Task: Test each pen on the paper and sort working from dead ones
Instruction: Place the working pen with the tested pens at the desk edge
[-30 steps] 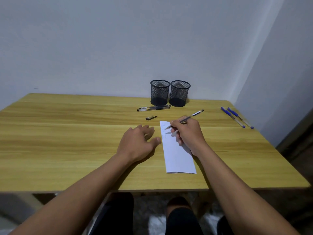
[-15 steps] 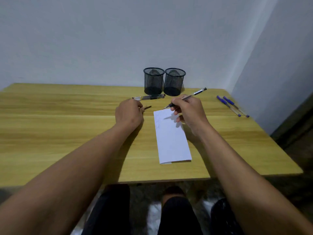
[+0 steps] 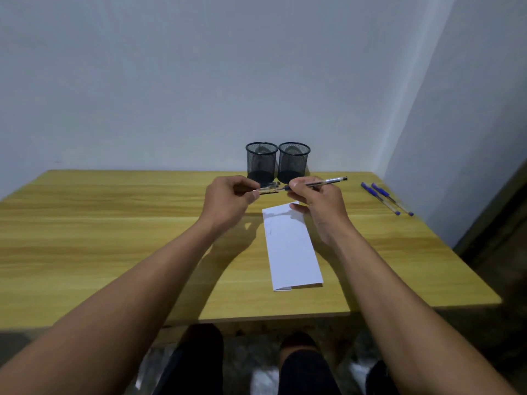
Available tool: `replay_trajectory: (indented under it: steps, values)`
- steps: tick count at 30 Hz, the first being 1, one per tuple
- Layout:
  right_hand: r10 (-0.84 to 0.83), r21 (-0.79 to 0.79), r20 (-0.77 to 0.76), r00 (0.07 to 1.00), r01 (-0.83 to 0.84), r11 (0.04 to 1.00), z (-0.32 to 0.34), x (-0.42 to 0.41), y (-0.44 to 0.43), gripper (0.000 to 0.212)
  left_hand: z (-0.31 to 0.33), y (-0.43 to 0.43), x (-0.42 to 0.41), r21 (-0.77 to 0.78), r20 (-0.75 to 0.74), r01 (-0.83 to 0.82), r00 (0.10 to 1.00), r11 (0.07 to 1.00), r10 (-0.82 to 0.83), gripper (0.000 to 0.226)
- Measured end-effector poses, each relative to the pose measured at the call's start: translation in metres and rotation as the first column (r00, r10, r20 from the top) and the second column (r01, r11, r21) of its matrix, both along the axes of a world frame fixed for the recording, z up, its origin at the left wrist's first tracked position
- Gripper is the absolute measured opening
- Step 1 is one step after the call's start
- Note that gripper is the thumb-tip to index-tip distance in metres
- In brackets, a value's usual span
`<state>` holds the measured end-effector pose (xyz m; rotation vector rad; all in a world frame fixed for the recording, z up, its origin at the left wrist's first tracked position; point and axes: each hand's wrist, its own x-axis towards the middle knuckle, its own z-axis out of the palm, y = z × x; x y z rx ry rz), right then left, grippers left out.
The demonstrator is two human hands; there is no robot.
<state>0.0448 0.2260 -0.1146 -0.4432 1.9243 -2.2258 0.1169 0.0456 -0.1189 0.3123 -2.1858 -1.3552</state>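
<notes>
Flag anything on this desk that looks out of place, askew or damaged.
Nothing is spilled or damaged. Two blue pens lie loose near the right edge of the table, far from the two mesh cups, which look empty. The folded paper sits slightly askew.

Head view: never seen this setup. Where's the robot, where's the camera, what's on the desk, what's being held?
No robot here: a person works with bare hands, and the one camera sits on their head, looking forward and down. On the wooden table lie a folded white paper, two blue pens at the right, and two black mesh cups at the back. The right hand holds a pen; the left hand pinches a small dark piece at its tip, probably the cap.
</notes>
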Motion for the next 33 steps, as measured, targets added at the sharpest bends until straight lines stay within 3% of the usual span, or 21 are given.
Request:
replay_trajectory:
  steps: [6, 11, 16, 21, 26, 29, 33]
  values:
    - [0.064, -0.027, 0.002, 0.998, -0.064, 0.998, 0.010, 0.006, 0.005, 0.005, 0.017, 0.016, 0.003, 0.097, -0.038, 0.128, 0.991, 0.987, -0.125, 0.013]
    - [0.103, -0.109, 0.064, 0.993, -0.096, 0.989, 0.018, 0.009, 0.010, 0.004, 0.025, 0.029, 0.006, 0.370, -0.082, 0.211, 0.977, 0.905, -0.195, 0.006]
    - [0.101, -0.157, 0.088, 0.991, -0.087, 0.984, 0.020, 0.013, 0.009, 0.004, 0.028, 0.034, 0.008, 0.535, -0.100, 0.233, 0.972, 0.812, -0.213, 0.007]
    - [0.114, -0.152, 0.079, 0.990, -0.101, 0.983, 0.020, 0.015, 0.006, 0.001, 0.031, 0.035, 0.010, 0.541, -0.104, 0.231, 0.972, 0.808, -0.209, 0.008]
    - [0.188, -0.050, 0.074, 0.979, -0.184, 0.982, 0.033, 0.012, 0.013, 0.005, 0.034, 0.031, 0.010, 0.487, -0.089, 0.209, 0.978, 0.848, -0.190, 0.007]
    - [0.142, -0.049, 0.058, 0.988, -0.140, 0.989, 0.045, 0.006, 0.026, 0.002, 0.037, 0.025, 0.009, 0.504, -0.097, 0.178, 0.984, 0.845, -0.150, 0.008]
    - [0.107, 0.235, -0.172, 0.979, -0.064, 0.970, 0.057, -0.002, 0.042, 0.006, 0.038, 0.022, 0.007, 0.485, -0.096, 0.170, 0.985, 0.858, -0.141, 0.010]
